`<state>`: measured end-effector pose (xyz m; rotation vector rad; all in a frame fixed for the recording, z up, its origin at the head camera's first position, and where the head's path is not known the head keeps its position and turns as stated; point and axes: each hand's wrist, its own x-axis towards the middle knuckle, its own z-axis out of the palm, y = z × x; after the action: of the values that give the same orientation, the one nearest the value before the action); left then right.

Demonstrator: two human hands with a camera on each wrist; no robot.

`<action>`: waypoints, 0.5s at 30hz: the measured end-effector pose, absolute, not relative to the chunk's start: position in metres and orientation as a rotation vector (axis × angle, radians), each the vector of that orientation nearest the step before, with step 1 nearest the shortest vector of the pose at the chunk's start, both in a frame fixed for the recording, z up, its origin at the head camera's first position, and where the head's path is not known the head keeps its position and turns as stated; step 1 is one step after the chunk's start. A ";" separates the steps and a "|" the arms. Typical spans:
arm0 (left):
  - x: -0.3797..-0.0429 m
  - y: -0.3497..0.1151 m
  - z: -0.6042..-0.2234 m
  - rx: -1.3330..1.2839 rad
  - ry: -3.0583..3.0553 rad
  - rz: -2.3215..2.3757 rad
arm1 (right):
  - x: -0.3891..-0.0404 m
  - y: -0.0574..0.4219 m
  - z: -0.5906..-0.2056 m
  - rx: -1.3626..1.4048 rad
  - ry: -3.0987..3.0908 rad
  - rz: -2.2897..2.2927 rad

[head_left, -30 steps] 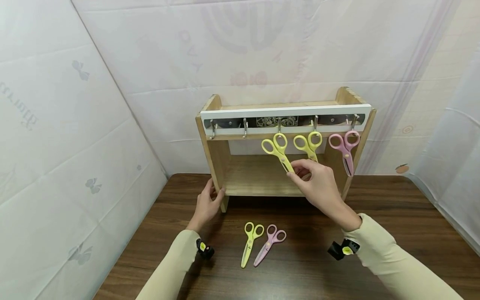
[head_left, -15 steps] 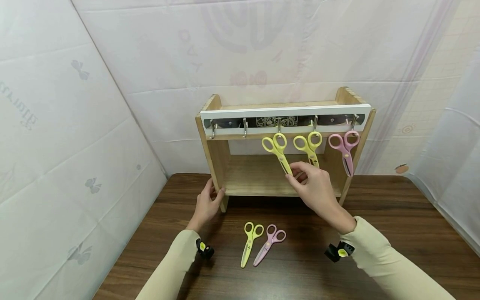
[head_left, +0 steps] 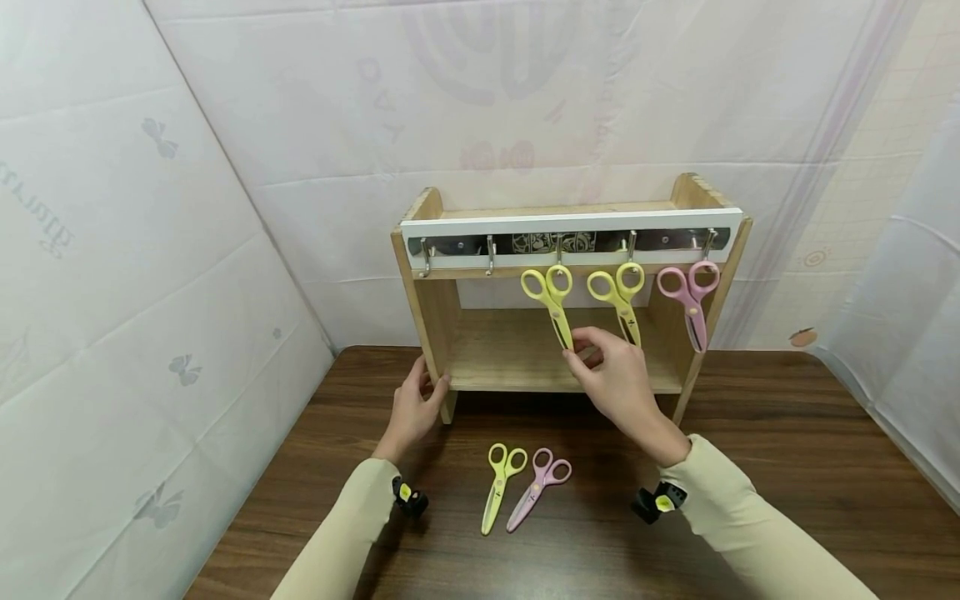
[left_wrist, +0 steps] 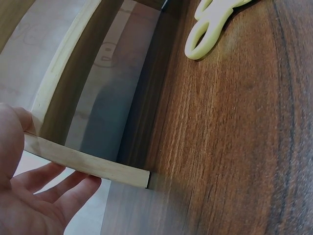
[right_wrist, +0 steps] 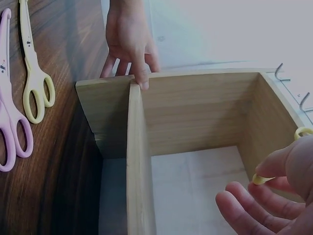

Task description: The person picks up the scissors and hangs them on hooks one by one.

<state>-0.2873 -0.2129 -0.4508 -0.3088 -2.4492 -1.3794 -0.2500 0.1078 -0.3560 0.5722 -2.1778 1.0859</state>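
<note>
My right hand pinches the blade end of yellow scissors between thumb and fingers. One handle ring of these scissors is at the middle hook of the rail, and the blade slants down to the right. In the right wrist view only the yellow tip and part of a ring show by the fingers. My left hand holds the left side panel of the wooden shelf, thumb at the front and fingers behind, as the left wrist view shows on the panel's edge.
Right of the held pair, other yellow scissors and pink scissors hang from hooks. Two bare hooks are at the rail's left. Yellow scissors and pink scissors lie on the dark wooden table before the shelf.
My right hand has moved left and slightly down with the blade end, so the held scissors hang steeper. More of the neighbouring yellow pair's blade shows. The left hand has stayed put.
</note>
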 end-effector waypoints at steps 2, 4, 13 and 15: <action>-0.287 -0.213 -0.451 -0.309 -2.449 -1.384 | -0.251 0.107 -0.357 0.565 -2.183 1.087; -0.287 -0.213 -0.451 -0.312 -2.448 -1.386 | -0.252 0.106 -0.357 0.562 -2.184 1.083; -0.286 -0.213 -0.450 -0.315 -2.450 -1.392 | -0.252 0.106 -0.358 0.553 -2.200 1.080; -0.286 -0.214 -0.451 -0.318 -2.450 -1.391 | -0.252 0.106 -0.358 0.552 -2.201 1.080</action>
<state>-0.2863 -0.2136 -0.4505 -0.3180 -2.4501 -1.3911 -0.2522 0.1064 -0.3575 0.5525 -2.2011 1.0796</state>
